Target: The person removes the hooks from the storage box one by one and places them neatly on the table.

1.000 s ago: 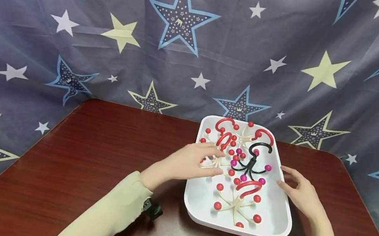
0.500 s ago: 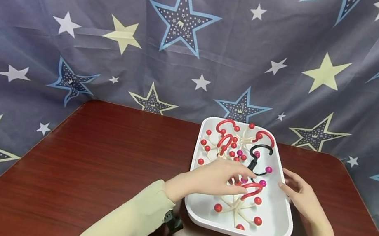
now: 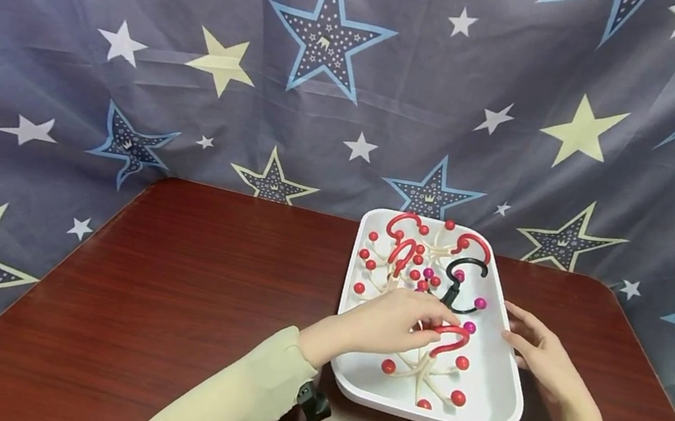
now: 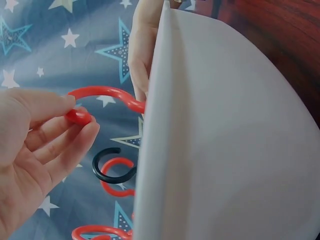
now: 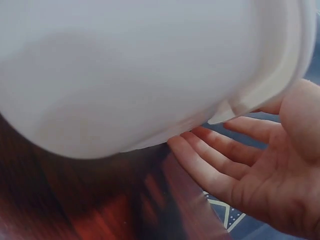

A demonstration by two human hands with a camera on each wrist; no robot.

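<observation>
My left hand reaches over the white tray and pinches the tip of a red hooked handle. In the left wrist view, thumb and fingertips meet on that red hook. The hook tops what looks like a scalp massager, with cream legs ending in red balls. My right hand is at the tray's right side. In the right wrist view its extended fingers touch the outer wall below the rim; the thumb is partly hidden there.
Also in the tray stand several similar massagers: a black one with magenta balls, and red-hooked ones toward the back. The tray sits on a dark red wooden table. Behind hangs a star-patterned cloth.
My left hand has moved toward me and to the right, from above the left-side massagers onto the front one's red hook. The right hand stays beside the tray.
</observation>
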